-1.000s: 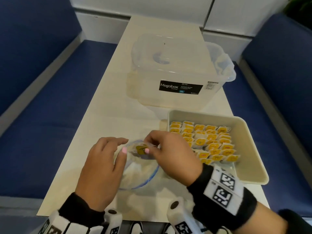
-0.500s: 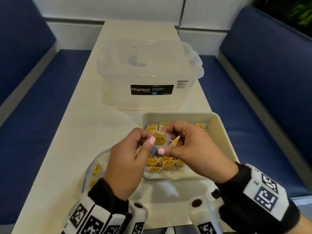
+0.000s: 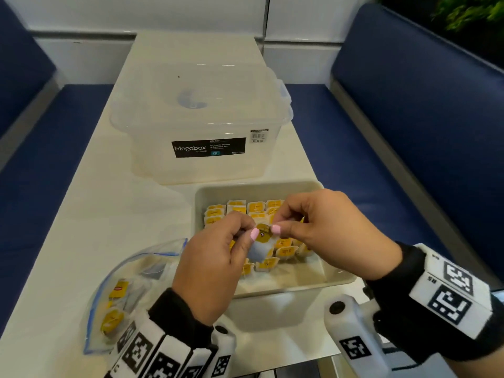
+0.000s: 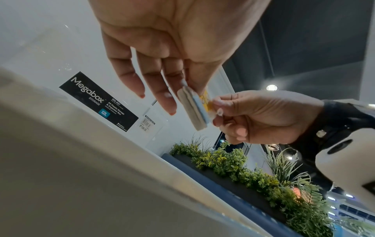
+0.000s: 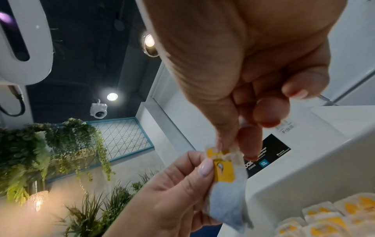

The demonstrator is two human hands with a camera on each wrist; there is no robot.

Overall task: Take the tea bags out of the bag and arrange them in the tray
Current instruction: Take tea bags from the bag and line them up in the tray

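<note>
Since a second ago both my hands have come off the bag and up over the tray, bringing one tea bag along; half a second ago they were already there, little changed. Head view: left hand [image 3: 215,268] and right hand [image 3: 324,230] meet at frame centre, each pinching the tea bag [image 3: 262,237] between thumb and fingertips, above the rows of tea bags in tray [image 3: 275,214]. The tray [image 3: 338,276] sits centre-right, the zip bag [image 3: 131,285] lower left with a few yellow-tagged bags [image 3: 116,306] inside, the lidded Megabox box [image 3: 201,124] above the tray, all on the table [image 3: 90,214]. Left wrist view: left hand [image 4: 172,40] at the top, thumb and forefinger closed on the tea bag [image 4: 192,110], other fingers straight and loose; right hand [image 4: 263,117] centre-right, curled, nipping its yellow tag [image 4: 207,102]. Tray wall [image 4: 81,176] fills lower left. Right wrist view: right hand [image 5: 243,64] at the top, thumb and forefinger pinching the bag's top edge; left hand [image 5: 172,192] at the bottom, thumb on the yellow tag [image 5: 223,171]; tea bag [image 5: 227,200] hangs between. Filled tray corner lower right.
</note>
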